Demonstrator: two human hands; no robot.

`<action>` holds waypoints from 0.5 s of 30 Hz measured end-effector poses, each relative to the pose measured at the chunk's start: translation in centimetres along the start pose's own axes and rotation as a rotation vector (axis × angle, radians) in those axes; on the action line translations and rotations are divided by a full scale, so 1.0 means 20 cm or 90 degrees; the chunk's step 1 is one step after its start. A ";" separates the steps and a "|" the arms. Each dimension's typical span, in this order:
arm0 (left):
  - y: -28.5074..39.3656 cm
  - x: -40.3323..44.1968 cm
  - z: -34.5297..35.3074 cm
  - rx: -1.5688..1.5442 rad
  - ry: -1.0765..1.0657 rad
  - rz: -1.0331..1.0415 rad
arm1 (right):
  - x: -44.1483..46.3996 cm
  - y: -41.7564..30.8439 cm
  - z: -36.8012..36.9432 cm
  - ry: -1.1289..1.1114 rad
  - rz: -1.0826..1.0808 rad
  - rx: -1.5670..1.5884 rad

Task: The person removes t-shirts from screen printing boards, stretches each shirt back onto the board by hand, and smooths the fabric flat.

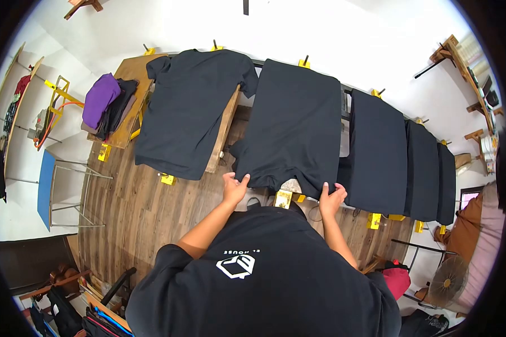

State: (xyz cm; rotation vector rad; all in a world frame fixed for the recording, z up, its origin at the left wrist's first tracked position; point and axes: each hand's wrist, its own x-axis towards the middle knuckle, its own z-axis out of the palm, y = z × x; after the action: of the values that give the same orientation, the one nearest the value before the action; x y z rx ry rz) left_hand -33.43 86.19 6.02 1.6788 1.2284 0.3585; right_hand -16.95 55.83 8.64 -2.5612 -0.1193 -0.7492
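Note:
A black T-shirt (298, 112) is stretched over a board in front of me, its near edge bunched and curved up in the middle. At its near left corner my left hand (234, 188) is closed on the fabric. My right hand (333, 197) grips the near right corner, thumb on top. Between the hands, a pale patch of the board (290, 185) shows, with a yellow clamp block (283, 199) below it. Left of this shirt, another black T-shirt (188, 112) lies flat over its own board, sleeves spread.
To the right, black shirts (376, 151) cover several more boards in a row. A wooden board (132, 73) at the left carries folded garments, with a purple one (101, 98) on top. A blue-topped stand (46, 188) is at far left, a fan (448, 281) at lower right.

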 end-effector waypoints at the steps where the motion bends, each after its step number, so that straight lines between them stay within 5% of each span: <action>1: -0.03 0.02 0.02 -0.001 -0.002 0.003 | 0.01 0.07 0.03 0.004 0.001 -0.001; 3: -0.11 0.07 0.05 -0.129 -0.041 -0.118 | -0.02 0.29 0.15 -0.246 0.296 0.124; 4: -0.11 0.08 0.03 -0.129 -0.043 -0.115 | -0.04 0.37 0.21 -0.247 0.375 0.223; 9: -0.04 0.18 -0.15 -0.074 0.007 0.066 | 0.07 0.36 0.07 -0.280 0.339 0.167; 12: 0.16 0.23 -0.33 0.084 0.118 0.335 | 0.12 0.35 0.05 -0.206 0.276 0.223; 15: 0.19 0.30 -0.37 0.178 0.062 0.386 | 0.18 0.34 0.07 -0.215 0.254 0.167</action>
State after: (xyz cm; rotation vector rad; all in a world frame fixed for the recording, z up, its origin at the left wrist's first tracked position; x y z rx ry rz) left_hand -33.96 95.22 10.84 2.2911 0.8363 0.6622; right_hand -11.84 50.20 6.71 -2.3297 0.1722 -0.1381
